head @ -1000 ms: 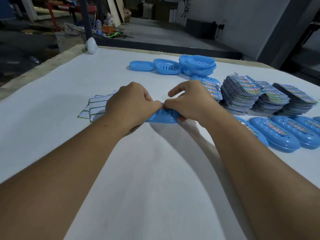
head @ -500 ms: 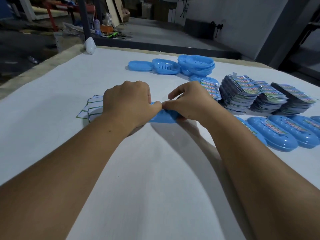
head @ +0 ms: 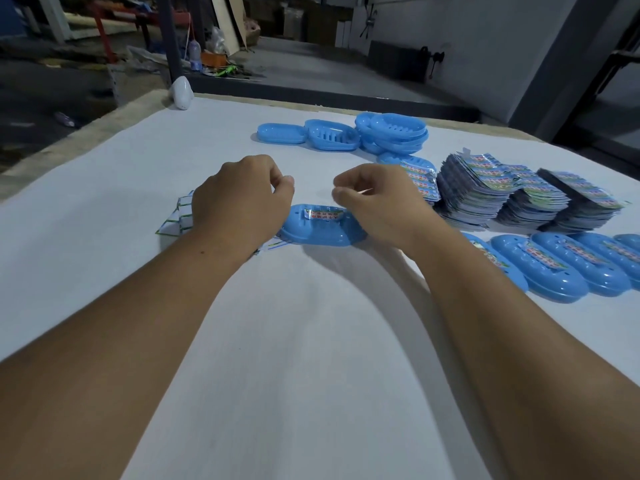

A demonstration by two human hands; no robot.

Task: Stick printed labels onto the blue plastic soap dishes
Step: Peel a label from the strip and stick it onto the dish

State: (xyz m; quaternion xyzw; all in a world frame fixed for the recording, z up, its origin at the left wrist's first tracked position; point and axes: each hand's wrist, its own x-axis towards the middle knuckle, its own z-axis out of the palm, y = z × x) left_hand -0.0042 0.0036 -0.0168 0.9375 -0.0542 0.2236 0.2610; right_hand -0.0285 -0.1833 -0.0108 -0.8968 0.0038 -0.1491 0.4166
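A blue soap dish (head: pixel 320 233) lies upside down on the white table (head: pixel 277 341), with a printed label (head: pixel 323 214) stuck along its top. My left hand (head: pixel 242 199) hovers just left of the dish and my right hand (head: pixel 377 202) just right of it. Both hands are lifted off it, with loosely curled fingers that hold nothing I can see. Stacks of printed labels (head: pixel 485 188) stand to the right.
Labelled dishes (head: pixel 543 271) lie in a row at the right. Unlabelled dishes (head: pixel 332 136) and a nested pile (head: pixel 394 133) sit at the back. White backing papers (head: pixel 176 220) lie under my left wrist. A white object (head: pixel 181 93) rests at the far corner.
Both hands were pressing together on the dish. They have now lifted and moved apart, which uncovers the label stuck on it.
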